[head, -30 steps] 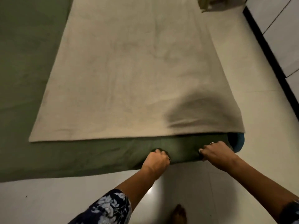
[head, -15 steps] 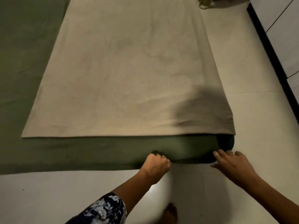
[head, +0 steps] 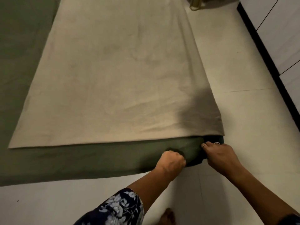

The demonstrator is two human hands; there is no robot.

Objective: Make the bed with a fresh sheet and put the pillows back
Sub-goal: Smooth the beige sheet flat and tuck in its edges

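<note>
At the near right corner of a low bed, the green sheet (head: 97,159) is gripped in the clenched left hand (head: 172,161) and pinched by the right hand (head: 217,153), while a beige cloth (head: 121,78) is spread beyond.

A green sheet (head: 81,161) drapes over the bed's near edge, bunched at the near right corner; a beige sheet (head: 116,75) lies flat on top.
</note>
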